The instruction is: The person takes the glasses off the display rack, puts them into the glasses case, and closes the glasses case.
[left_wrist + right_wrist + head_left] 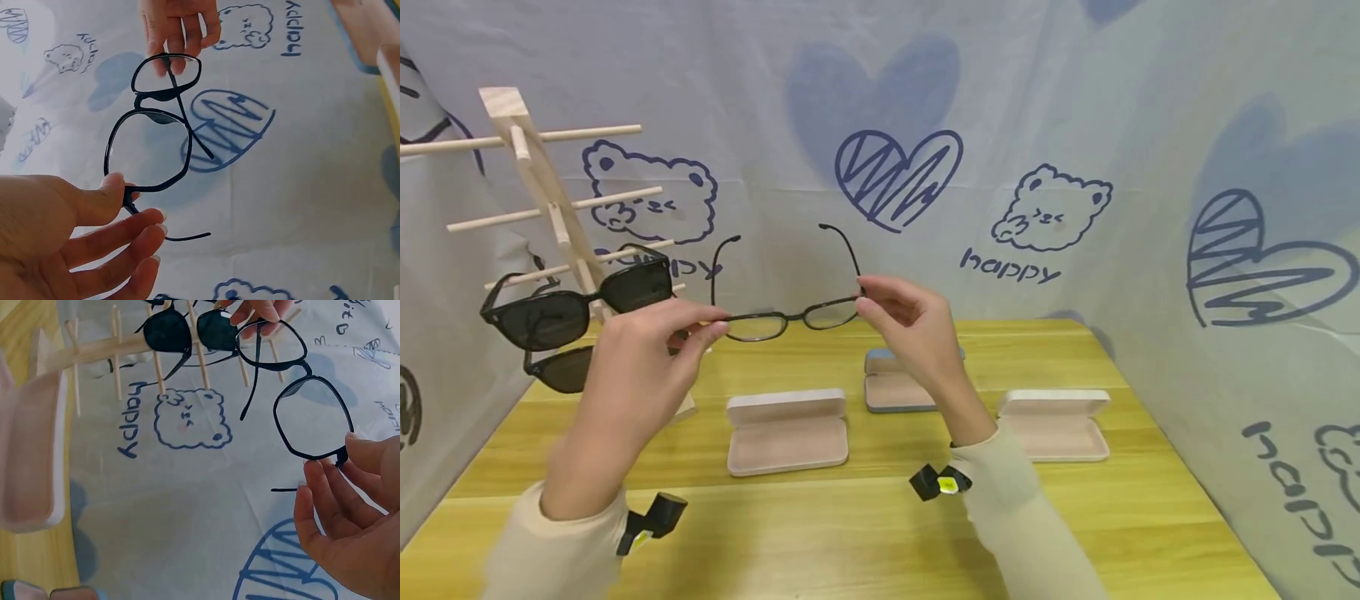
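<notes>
Both hands hold up a pair of black-framed eyeglasses (pixel 794 317) with clear lenses, above the table. My left hand (pixel 651 358) pinches the left end of the frame between thumb and fingers. At the other end, near the hinge, my right hand (pixel 917 333) pinches the frame the same way. The temples are unfolded and point away toward the back wall. In the left wrist view the eyeglasses (pixel 150 187) span between the two hands. Dark sunglasses (pixel 542 319) hang on the wooden rack just behind my left hand, with a second pair (pixel 561 371) below, partly hidden by it.
A wooden display rack (pixel 561 208) with rods stands at the left. On the wooden table (pixel 820 533) lie open cases: a white one (pixel 787 446), a blue-grey one (pixel 898 392) partly behind my right hand, and another white one (pixel 1063 437) at right. Printed cloth (pixel 880 100) encloses the table.
</notes>
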`<state>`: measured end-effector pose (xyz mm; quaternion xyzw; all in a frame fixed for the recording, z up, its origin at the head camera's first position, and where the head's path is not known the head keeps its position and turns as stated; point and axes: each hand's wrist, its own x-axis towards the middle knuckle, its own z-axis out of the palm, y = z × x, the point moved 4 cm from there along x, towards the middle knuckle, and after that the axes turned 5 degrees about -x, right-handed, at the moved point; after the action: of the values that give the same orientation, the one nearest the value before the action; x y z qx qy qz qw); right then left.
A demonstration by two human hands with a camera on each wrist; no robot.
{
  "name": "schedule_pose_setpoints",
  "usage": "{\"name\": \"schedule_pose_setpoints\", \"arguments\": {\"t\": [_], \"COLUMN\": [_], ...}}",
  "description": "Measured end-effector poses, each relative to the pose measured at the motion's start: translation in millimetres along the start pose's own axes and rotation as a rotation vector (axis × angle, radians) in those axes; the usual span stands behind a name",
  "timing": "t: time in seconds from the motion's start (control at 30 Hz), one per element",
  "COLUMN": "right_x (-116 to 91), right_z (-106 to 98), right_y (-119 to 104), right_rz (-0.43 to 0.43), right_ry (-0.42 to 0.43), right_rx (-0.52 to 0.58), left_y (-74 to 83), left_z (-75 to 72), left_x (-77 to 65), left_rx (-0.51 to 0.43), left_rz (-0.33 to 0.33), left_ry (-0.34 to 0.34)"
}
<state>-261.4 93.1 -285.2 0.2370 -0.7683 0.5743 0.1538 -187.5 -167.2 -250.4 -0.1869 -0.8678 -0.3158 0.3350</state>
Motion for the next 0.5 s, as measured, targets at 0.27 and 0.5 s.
{"name": "schedule_pose_setpoints", "arguments": {"t": [0.27,0.5], "right_x": [-15.3,-27.9], "right_z": [-8.3,-13.1], "right_y": [25.6,44.5], "right_rz": [0.063,0.12], "right_ry": [-0.003,-0.021], "right_rx": [-0.032,-0.079], "left_y": [-6.9,-13.3], "left_z": [32.6,55.1], "left_x": [-11.2,-21.4], "left_rx": [-0.038,-0.066], "left_rz": [0.015,-0.021], "left_ry": [-0.06,-0.127]}}
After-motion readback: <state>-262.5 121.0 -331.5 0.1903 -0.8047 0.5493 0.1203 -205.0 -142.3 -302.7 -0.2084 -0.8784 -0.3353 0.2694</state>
